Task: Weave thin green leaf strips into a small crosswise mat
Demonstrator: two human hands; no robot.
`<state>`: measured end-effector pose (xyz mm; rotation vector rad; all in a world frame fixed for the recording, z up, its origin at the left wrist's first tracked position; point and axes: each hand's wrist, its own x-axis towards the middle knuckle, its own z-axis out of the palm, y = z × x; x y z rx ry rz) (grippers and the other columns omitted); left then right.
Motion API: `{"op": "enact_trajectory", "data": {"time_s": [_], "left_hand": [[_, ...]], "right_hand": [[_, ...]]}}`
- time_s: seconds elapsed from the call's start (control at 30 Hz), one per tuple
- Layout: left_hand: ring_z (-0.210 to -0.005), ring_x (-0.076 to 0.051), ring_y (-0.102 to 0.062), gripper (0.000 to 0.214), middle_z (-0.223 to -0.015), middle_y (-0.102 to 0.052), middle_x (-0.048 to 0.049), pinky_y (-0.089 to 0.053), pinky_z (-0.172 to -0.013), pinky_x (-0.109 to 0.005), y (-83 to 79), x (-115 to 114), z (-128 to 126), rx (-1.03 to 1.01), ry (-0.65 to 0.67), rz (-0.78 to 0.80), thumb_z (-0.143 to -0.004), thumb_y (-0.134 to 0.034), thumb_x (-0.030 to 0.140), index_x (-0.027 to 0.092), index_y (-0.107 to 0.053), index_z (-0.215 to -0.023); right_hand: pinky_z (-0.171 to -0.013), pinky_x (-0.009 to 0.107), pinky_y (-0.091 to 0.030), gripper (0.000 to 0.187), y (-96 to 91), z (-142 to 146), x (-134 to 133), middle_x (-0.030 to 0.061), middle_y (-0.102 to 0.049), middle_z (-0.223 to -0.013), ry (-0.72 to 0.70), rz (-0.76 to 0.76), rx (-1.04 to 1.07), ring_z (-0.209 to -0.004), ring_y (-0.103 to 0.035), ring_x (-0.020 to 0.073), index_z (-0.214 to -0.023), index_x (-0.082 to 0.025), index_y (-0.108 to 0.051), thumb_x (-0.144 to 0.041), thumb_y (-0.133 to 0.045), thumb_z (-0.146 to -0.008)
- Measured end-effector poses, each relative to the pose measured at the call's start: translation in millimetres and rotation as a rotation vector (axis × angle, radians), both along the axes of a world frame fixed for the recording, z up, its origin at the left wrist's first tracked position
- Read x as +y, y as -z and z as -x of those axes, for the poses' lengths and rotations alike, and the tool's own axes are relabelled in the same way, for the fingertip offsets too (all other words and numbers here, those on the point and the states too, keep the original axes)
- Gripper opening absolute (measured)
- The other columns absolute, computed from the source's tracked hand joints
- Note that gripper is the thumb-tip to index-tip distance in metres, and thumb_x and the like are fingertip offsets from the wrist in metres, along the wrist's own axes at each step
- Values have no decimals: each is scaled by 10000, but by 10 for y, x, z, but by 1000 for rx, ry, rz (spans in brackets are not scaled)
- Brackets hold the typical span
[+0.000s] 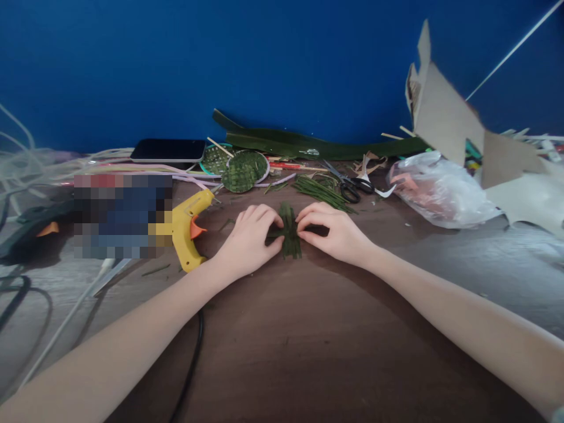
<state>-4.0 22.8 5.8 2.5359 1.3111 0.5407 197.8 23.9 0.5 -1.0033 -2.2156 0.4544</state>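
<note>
A small mat of woven green leaf strips (289, 230) lies flat on the brown table (308, 341). My left hand (250, 239) pinches the mat's left side, fingers curled onto the strips. On the mat's right side my right hand (335, 231) does the same, fingertips pressed together on a crossing strip. Both hands rest on the table top. The middle of the weave shows between the two sets of fingertips; its side edges are hidden under my fingers.
A yellow glue gun (187, 226) lies left of my left hand. Behind are round woven leaf discs (241, 170), loose green strips (321, 192), scissors (352, 187), long leaves (308, 144), a phone (168, 150), a plastic bag (436, 188) and cardboard (453, 120).
</note>
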Motion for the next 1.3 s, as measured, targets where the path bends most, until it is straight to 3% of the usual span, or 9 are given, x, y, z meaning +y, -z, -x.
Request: {"op": "enact_trajectory", "data": {"time_s": [0.1,0.2,0.3,0.43,0.73,1.03,1.3], "left_hand": [[-954,-226,-491,92,-970,-562,-55,-392,-861,-393,-10,-3,0,17,-3,6,-781,-521,211,176,-505,-865],[-966,-232,-485,78,-992,-564,-61,-392,-871,-403,-14,-10,3,33,-2,6,-797,-507,207,177,-499,-869],[-954,-228,-491,96,-986,-564,-66,-398,-876,-408,-15,-18,5,7,-18,2,-809,-489,181,170,-487,-903],[-937,-216,-511,125,-964,-561,-61,-414,-857,-396,-11,-26,4,-49,-67,-6,-807,-469,141,171,-462,-928],[-933,-198,-544,159,-952,-581,-51,-420,-857,-391,16,-18,8,-154,-96,-21,-809,-463,142,181,-437,-961],[-930,-199,-551,193,-951,-587,-52,-429,-861,-400,26,-5,11,-165,-88,6,-804,-467,134,181,-447,-991],[-928,-195,-549,205,-949,-585,-52,-427,-866,-392,11,-14,14,-156,-77,-3,-806,-468,121,168,-454,-1006]], "right_hand": [[-795,366,-452,109,-28,-53,64,43,-637,-820,177,-68,9,-830,-574,198,-740,-214,-581,-154,-517,-803],[-782,404,-420,99,0,-167,189,58,-611,-820,409,-201,-80,-850,-546,235,-771,-216,-579,-158,-502,-791],[-734,404,-394,54,80,-276,297,55,-581,-773,550,-229,-190,-828,-519,251,-776,-218,-572,-192,-525,-780],[-684,385,-361,37,147,-320,336,55,-567,-725,582,-196,-261,-803,-502,254,-764,-216,-558,-235,-543,-793],[-698,371,-368,142,120,-318,333,44,-566,-685,580,-173,-160,-745,-502,223,-681,-216,-526,-197,-482,-815],[-773,410,-421,83,122,-338,345,46,-638,-762,580,-169,13,-808,-551,234,-780,-229,-547,-183,-482,-801],[-823,426,-452,164,90,-344,341,57,-696,-892,552,-145,93,-904,-589,243,-852,-217,-640,-148,-529,-755]]}}
